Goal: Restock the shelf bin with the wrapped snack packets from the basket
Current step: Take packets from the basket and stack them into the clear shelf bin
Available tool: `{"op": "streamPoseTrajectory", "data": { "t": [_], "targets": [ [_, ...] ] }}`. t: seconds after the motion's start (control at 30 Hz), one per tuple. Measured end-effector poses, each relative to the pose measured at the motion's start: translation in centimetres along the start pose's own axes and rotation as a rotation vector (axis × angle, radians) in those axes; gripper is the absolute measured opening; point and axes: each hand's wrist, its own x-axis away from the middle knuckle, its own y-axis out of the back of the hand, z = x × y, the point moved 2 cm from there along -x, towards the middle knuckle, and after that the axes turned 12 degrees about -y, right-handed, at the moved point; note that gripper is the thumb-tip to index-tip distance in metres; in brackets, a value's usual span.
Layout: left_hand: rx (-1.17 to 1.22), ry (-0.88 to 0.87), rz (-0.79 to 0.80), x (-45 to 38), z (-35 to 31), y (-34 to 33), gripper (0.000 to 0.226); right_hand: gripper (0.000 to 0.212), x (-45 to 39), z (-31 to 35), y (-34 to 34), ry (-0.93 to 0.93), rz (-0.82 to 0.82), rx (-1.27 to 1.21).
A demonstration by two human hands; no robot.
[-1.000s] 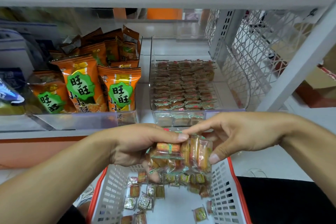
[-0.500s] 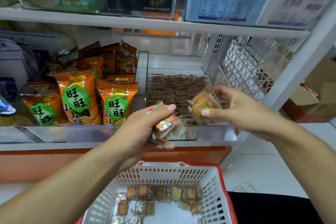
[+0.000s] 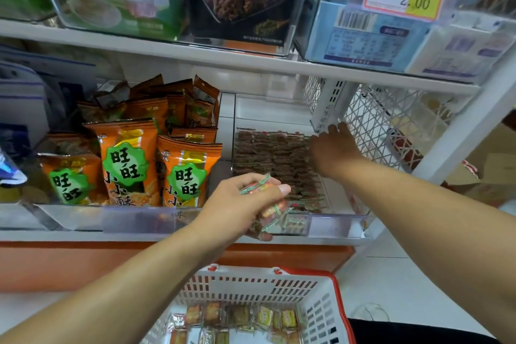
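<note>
Fingers curled around snack packets

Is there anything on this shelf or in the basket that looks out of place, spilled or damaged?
Nothing stands out. The snack packets lie in tidy rows in the clear bin, the orange bags stand upright beside it, and the loose packets are all inside the basket. The left hand grips a bunch of packets.

My fingers pinch glossy, crinkly snack packets above a clear smooth plastic shelf bin and slotted white plastic basket.
</note>
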Motion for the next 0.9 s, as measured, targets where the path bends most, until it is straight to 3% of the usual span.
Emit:
{"op": "streamPoseTrajectory", "data": {
  "t": [0.13, 0.3, 0.47, 0.6, 0.7, 0.77, 0.8, 0.9],
  "targets": [
    [0.0, 0.001, 0.02, -0.2, 0.1, 0.1, 0.028, 0.055, -1.0, 0.1, -1.7, 0.087, 0.063, 0.171],
    [0.003, 0.01, 0.037, -0.3, 0.2, 0.2, 0.027, 0.072, -1.9, 0.4, -4.1, 0.085, 0.105, 0.335],
    [0.005, 0.018, 0.047, -0.4, 0.2, 0.3, 0.028, 0.068, -2.5, 1.7, -5.5, 0.056, 0.103, 0.31],
    [0.025, 0.022, 0.043, 0.0, 0.0, 0.1, 0.028, 0.059, -0.9, 1.1, -2.9, 0.098, 0.051, 0.359],
    [0.089, 0.032, 0.018, 0.1, -0.2, 0.0, 0.03, 0.041, 2.2, 1.0, 1.7, 0.101, -0.006, 0.053],
    [0.137, 0.034, -0.021, 0.3, -0.4, -0.2, 0.036, 0.028, 5.2, 0.5, 4.3, 0.095, -0.063, -0.399],
    [0.153, 0.032, -0.035, 0.4, -0.6, -0.2, 0.039, 0.028, 7.0, 0.3, 5.1, 0.121, -0.025, -0.68],
    [0.149, 0.014, -0.021, 1.2, -0.8, -0.4, 0.046, 0.037, 11.9, 0.3, 6.3, 0.268, 0.311, -1.401]
  ]
}}
